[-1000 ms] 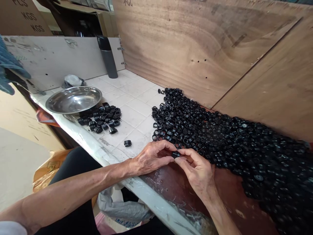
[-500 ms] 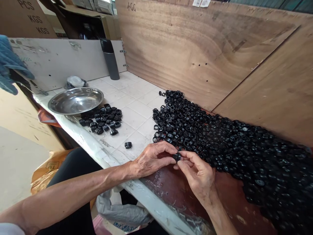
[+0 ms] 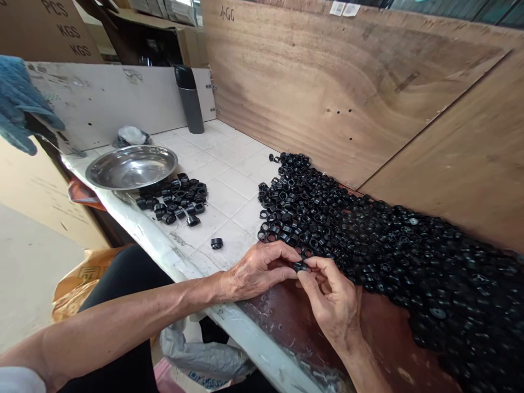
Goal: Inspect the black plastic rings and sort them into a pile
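Note:
Between the fingertips of both hands is a small black plastic ring-shaped part (image 3: 300,266). My left hand (image 3: 257,271) pinches it from the left with thumb and forefinger. From the right, my right hand (image 3: 333,297) grips the same part, its other fingers curled behind. Fingers cover much of the part. Just beyond the hands spreads a large pile of black rings and caps (image 3: 368,234). One loose black part (image 3: 216,243) lies on the white tiled surface to the left, near a smaller heap of black parts (image 3: 176,199).
A steel bowl (image 3: 131,168) stands behind the small heap, its rim over some parts. A dark bottle (image 3: 190,101) is in the back corner. Plywood boards (image 3: 307,82) wall the far side. A blue cloth (image 3: 24,103) hangs at left. The table edge (image 3: 254,341) runs before me.
The black part has tilted slightly between my fingertips, and both hands have shifted a little. The whole view has moved slightly. The piles look the same.

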The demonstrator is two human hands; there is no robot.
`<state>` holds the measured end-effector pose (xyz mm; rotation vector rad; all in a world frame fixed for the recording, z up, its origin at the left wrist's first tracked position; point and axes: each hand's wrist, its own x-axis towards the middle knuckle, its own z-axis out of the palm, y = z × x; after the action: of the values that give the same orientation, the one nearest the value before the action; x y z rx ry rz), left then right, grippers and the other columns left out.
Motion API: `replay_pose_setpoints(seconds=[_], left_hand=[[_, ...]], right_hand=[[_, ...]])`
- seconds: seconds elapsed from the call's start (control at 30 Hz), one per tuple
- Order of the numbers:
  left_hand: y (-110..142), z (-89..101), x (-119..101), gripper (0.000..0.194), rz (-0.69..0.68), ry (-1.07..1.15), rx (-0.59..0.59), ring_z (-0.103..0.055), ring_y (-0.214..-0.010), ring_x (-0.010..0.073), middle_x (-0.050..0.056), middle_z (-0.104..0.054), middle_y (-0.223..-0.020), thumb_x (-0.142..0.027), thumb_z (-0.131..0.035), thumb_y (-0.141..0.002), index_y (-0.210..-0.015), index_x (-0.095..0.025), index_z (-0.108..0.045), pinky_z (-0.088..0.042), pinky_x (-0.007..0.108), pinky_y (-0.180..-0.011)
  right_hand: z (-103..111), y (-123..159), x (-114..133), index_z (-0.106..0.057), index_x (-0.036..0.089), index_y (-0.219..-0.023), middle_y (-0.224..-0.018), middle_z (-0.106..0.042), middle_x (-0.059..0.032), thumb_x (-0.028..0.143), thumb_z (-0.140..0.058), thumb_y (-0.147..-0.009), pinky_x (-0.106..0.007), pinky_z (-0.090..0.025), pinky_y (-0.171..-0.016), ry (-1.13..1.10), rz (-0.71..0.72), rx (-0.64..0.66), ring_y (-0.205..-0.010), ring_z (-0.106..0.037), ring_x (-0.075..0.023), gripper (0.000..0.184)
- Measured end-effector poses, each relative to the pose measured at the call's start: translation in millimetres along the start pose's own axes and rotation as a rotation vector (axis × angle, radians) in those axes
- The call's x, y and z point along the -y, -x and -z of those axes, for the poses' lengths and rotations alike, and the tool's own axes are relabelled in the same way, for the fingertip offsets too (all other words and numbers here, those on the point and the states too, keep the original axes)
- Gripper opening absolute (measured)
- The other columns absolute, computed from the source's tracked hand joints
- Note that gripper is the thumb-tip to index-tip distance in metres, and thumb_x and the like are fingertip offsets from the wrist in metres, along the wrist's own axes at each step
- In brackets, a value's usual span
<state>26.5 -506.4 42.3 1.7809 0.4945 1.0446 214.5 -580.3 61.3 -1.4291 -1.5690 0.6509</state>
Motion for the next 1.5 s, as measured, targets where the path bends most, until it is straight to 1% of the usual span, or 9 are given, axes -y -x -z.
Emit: replay_pose_setpoints(seconds=[0.2, 0.5, 0.7, 0.8, 0.93, 1.1, 1.27, 1.4, 1.5], left_hand=[[1.4, 1.5, -2.5, 0.018, 0.081, 0.061, -0.005, -0.071, -0.095, 0.0166, 0.009, -0.072, -0.107, -0.025, -0.068, -0.094, -0.109, -0.015, -0.068, -0.059, 0.029, -0.085], [0.9, 2.0, 0.0, 0.02, -0.078, -0.089, 0.044, -0.071, -0.104, 0.0186, 0.012, -0.074, -0.111, -0.024, -0.067, -0.094, -0.113, -0.015, -0.066, -0.058, 0.031, -0.093], [0.5, 1.7, -3.7, 0.018, 0.083, 0.041, 0.013, -0.071, -0.099, 0.0185, 0.01, -0.073, -0.108, -0.025, -0.068, -0.093, -0.109, -0.015, -0.068, -0.059, 0.03, -0.088], [0.4, 1.7, -5.2, 0.019, 0.102, 0.06, 0.019, -0.071, -0.099, 0.0188, 0.01, -0.073, -0.108, -0.026, -0.068, -0.094, -0.109, -0.014, -0.068, -0.058, 0.031, -0.088], [0.3, 0.9, -5.0, 0.02, 0.129, 0.068, 0.027, -0.07, -0.1, 0.0196, 0.01, -0.073, -0.109, -0.025, -0.069, -0.092, -0.109, -0.015, -0.069, -0.058, 0.032, -0.089], [0.3, -0.1, -6.0, 0.019, 0.22, 0.167, -0.002, -0.07, -0.094, 0.0175, 0.008, -0.071, -0.107, -0.028, -0.068, -0.092, -0.107, -0.016, -0.069, -0.059, 0.03, -0.084], [0.5, -0.8, -6.8, 0.02, 0.288, 0.186, -0.026, -0.069, -0.093, 0.0181, 0.008, -0.07, -0.105, -0.028, -0.071, -0.089, -0.104, -0.015, -0.069, -0.059, 0.032, -0.085], [0.3, -1.0, -7.3, 0.02, 0.319, 0.229, -0.032, -0.069, -0.091, 0.0173, 0.008, -0.069, -0.104, -0.028, -0.071, -0.089, -0.104, -0.015, -0.068, -0.058, 0.032, -0.084], [-0.1, -1.0, -8.5, 0.019, 0.331, 0.223, -0.031, -0.069, -0.091, 0.0179, 0.008, -0.07, -0.104, -0.028, -0.07, -0.089, -0.103, -0.015, -0.069, -0.058, 0.031, -0.084]], right_hand=[[2.9, 0.6, -5.0, -0.067, 0.024, -0.113, -0.102, -0.075, -0.0042, 0.031, -0.064, -0.096, -0.025, -0.062, -0.073, -0.045, -0.007, 0.056, -0.082, -0.075, -0.0178, 0.019], [-1.0, -3.9, 0.0, -0.061, 0.021, -0.068, -0.051, -0.06, 0.0023, 0.038, -0.053, -0.101, -0.022, -0.048, -0.056, 0.251, 0.087, -0.008, -0.047, -0.058, -0.0121, 0.038], [1.3, 0.5, -3.1, -0.065, 0.02, -0.114, -0.096, -0.074, -0.0055, 0.029, -0.06, -0.097, -0.024, -0.056, -0.07, 0.113, 0.141, -0.012, -0.076, -0.072, -0.0162, 0.02], [2.0, -0.1, -4.0, -0.068, 0.021, -0.099, -0.076, -0.071, -0.0005, 0.026, -0.058, -0.099, -0.023, -0.051, -0.064, 0.165, 0.173, 0.008, -0.064, -0.067, -0.0135, 0.011], [1.7, -1.6, -2.9, -0.059, 0.02, -0.067, -0.058, -0.059, 0.0013, 0.028, -0.046, -0.104, -0.024, -0.044, -0.061, 0.238, 0.191, -0.006, -0.056, -0.058, -0.012, 0.04], [7.4, -0.3, 0.5, -0.061, 0.02, -0.068, -0.058, -0.052, 0.0021, 0.029, -0.044, -0.103, -0.025, -0.039, -0.056, 0.199, 0.228, 0.092, -0.055, -0.052, -0.0118, 0.04], [6.4, -2.1, 2.2, -0.066, 0.019, -0.086, -0.075, -0.064, -0.0002, 0.035, -0.059, -0.096, -0.024, -0.045, -0.06, 0.179, 0.176, -0.003, -0.061, -0.059, -0.0122, 0.02], [4.2, -3.0, 6.4, -0.057, 0.021, -0.065, -0.058, -0.055, 0.0026, 0.033, -0.059, -0.096, -0.023, -0.043, -0.053, 0.246, 0.18, 0.035, -0.052, -0.053, -0.0114, 0.033], [5.9, -3.1, 8.3, -0.067, 0.021, -0.093, -0.073, -0.068, -0.0004, 0.035, -0.062, -0.094, -0.024, -0.051, -0.058, 0.199, 0.165, 0.014, -0.06, -0.062, -0.0144, 0.016]])
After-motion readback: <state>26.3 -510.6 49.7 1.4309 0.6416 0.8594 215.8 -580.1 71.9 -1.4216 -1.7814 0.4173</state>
